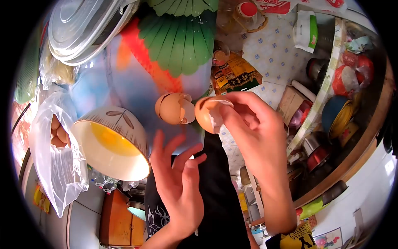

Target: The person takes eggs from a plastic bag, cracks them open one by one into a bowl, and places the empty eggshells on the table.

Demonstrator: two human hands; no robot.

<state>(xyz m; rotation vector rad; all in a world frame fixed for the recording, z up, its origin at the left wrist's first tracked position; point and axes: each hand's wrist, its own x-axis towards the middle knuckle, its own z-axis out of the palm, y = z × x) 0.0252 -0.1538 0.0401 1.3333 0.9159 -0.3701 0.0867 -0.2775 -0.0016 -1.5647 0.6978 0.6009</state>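
Right hand (255,126) pinches a cracked eggshell (204,115), just right of the broken shell (170,109) on the tabletop (128,83); left hand (179,182), loosely spread, hovers beside the bowl (99,156) of egg (111,139), farther left!

We find the bowl (134,128) at the left of the tabletop (139,89), raw egg (112,139) inside it. Left of it sits a bag (45,124) — eggs (61,134) within; behind both, a lidded container (85,25). We note an eggshell (169,108) right of the bowl — just left of a second shell (203,114) in the right hand (261,128).
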